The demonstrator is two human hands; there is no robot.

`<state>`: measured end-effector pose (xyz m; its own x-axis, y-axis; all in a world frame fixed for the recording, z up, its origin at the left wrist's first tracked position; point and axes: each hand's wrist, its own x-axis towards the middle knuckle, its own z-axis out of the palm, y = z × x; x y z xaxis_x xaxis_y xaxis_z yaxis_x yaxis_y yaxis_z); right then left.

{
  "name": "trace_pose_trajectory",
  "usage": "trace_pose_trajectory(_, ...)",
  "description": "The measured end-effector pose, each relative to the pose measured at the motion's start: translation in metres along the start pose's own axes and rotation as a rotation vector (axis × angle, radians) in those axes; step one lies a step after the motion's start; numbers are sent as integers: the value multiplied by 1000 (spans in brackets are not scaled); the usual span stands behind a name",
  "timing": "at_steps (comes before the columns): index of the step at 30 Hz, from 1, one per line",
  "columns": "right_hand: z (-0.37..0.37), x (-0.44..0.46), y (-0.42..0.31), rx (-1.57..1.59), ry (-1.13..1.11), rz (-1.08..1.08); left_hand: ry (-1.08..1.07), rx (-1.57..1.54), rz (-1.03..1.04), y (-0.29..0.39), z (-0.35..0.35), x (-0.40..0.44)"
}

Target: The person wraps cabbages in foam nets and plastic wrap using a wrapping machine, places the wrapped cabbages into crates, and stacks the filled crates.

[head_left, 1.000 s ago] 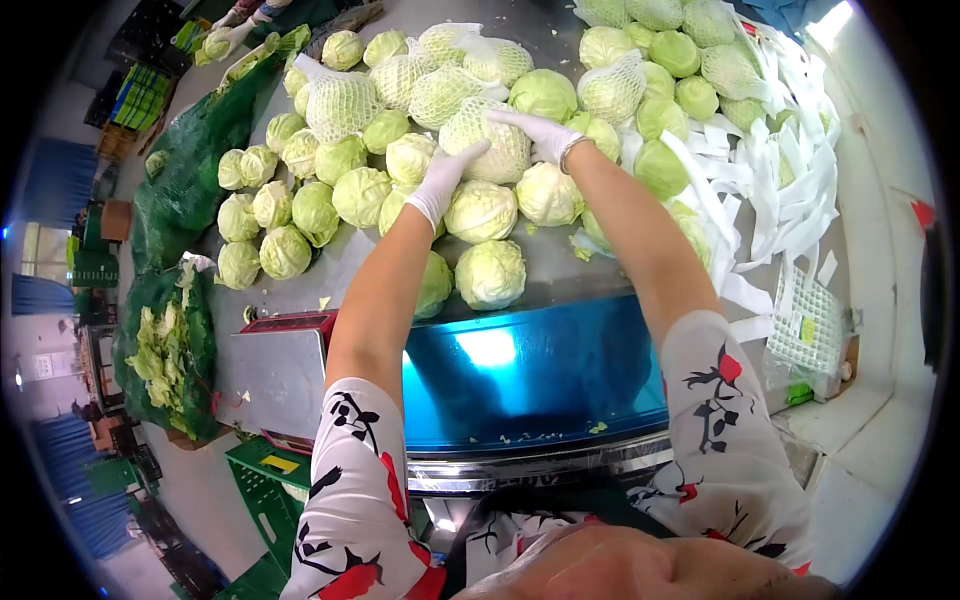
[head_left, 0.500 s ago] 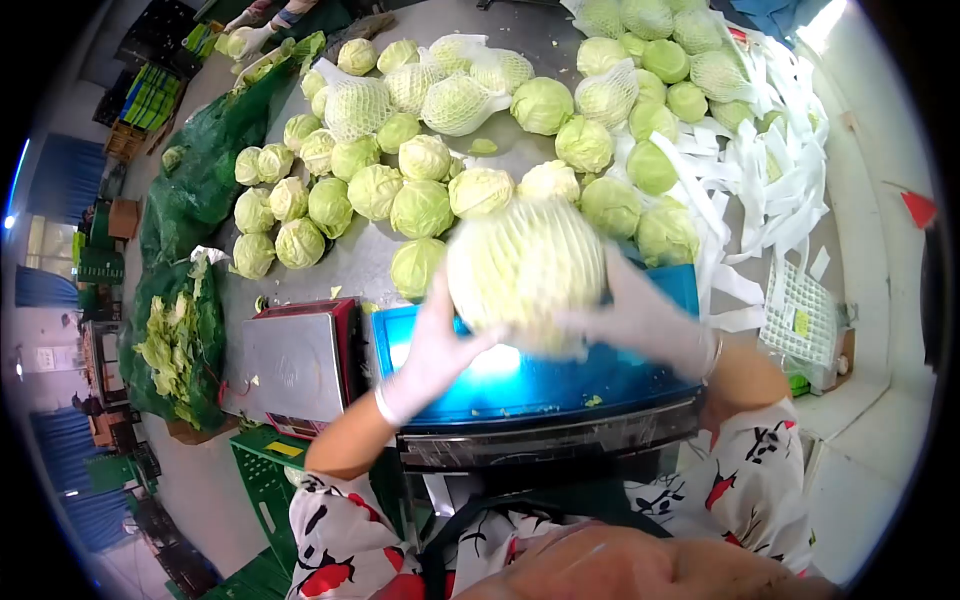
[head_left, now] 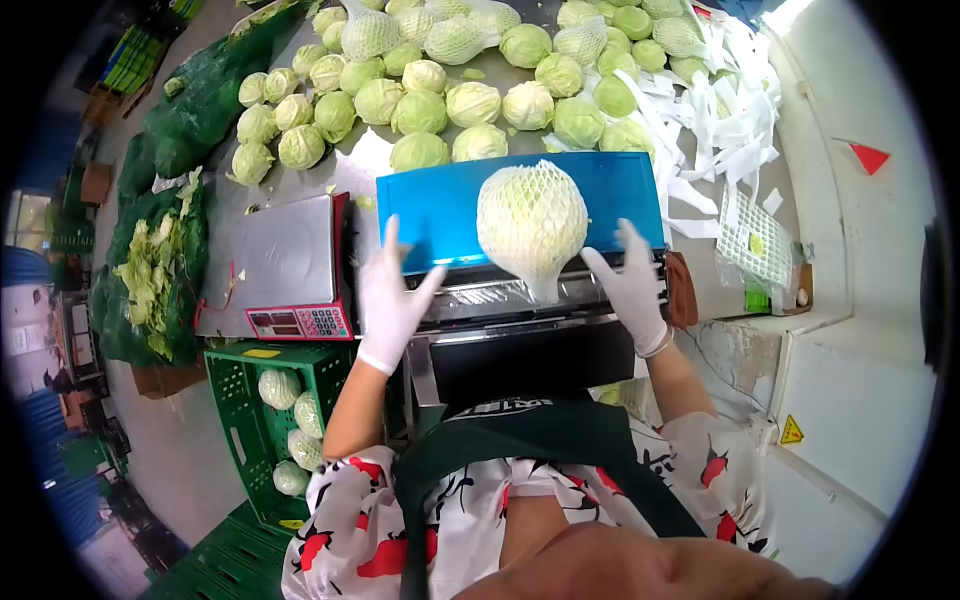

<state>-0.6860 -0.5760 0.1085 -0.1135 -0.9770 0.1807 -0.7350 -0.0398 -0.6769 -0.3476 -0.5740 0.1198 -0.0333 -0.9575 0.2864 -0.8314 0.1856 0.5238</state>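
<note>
Left hand and right hand are spread, both grasping nothing; between them, a netted cabbage sits on the blue panel.

A white-netted, pale green cabbage sits on the blue panel.

White wall at right; grey floor at left; bright light top right.

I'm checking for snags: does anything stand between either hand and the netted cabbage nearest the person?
Nothing visible does: the left hand and right hand are open on either side of the netted cabbage.
</note>
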Motion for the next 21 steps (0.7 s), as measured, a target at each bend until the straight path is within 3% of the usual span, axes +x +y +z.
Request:
trace_pose_trajectory(1, -13, -9, -8, -268, 67, 31, -22, 206, -72, -12, -6, -21)
trace_pose_trajectory(3, -6, -39, 24, -710, 144, 70, -63, 294, -175, -42, 1, -69)
trace_pose_trajectory(5, 15, -58, 32, -779, 148, 64, -25, 221, -152, -23, 4, -78)
trace_pose_trajectory(6, 16, -56, 24, -714, 42, 106, 68, 183, -67, -19, 18, -81)
trace_pose_trajectory(7, 31, -58, 38, -499, 100, 26, -1, -61, -180, -27, 45, -87)
trace_pose_trajectory(9, 41, -50, 45, -221, 210, 22, 17, -124, -280, -30, 59, -82)
trace_pose_trajectory(10, 22, -50, 41, -59, 69, 133, 63, -664, -397, -31, 57, -82)
trace_pose_trajectory(11, 7, -51, 42, 326, -6, 180, -39, -873, -465, -36, 45, -81)
trace_pose_trajectory(13, -53, -61, -2, 504, -288, 280, -295, -806, -275, -14, -25, -76)
trace_pose_trajectory(15, -110, -64, -24, 446, -603, 204, -577, -786, -86, -2, -78, -75)
trace_pose_trajectory(17, -160, -52, -46, 489, -825, -89, -592, -1124, 82, 12, -109, -60)
trace_pose_trajectory(19, -166, -17, -65, 888, -707, -425, -368, -1245, 121, 11, -111, -36)
trace_pose_trajectory(20, -166, -1, -60, 644, -590, -272, -329, -1161, -118, 10, -110, -19)
trace_pose_trajectory(21, -165, 17, -53, 400, -468, -124, -163, -1023, -24, 27, -91, 16)
